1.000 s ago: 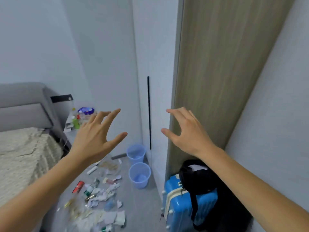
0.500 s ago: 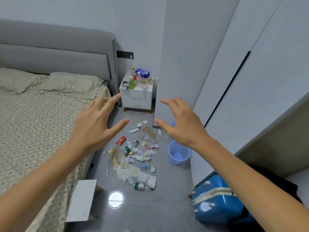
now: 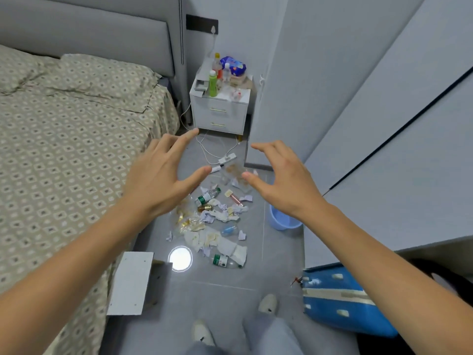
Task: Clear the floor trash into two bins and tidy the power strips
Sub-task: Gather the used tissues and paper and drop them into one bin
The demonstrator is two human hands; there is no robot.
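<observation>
Both hands raised over the floor, empty. Left hand fingers spread and straight, released, holding nothing. Right hand same, fingers loosely arched, thumb out, holding nothing.

Trash pile on grey tile floor between bed and wardrobe, below and beyond the hands. Mostly crumpled white and pale purple paper scraps, torn tissue, gold foil wrappers at left edge. Clear plastic bottle with green label lying flat near top of pile; second green-label bottle flat at near end. Small brass-coloured bottle just below the first one. Crushed clear bottle with blue tint mid-pile.

One light blue bin on floor right of pile, against wardrobe, partly behind right wrist. Second bin not visible.

White power strip on floor beyond pile, white cables looping back to nightstand. Dark-tipped second strip just nearer, partly behind left thumb.

Nightstand top cluttered: green bottle, blue packet. Blue suitcase lying bottom right. White board leaning at bed edge.
</observation>
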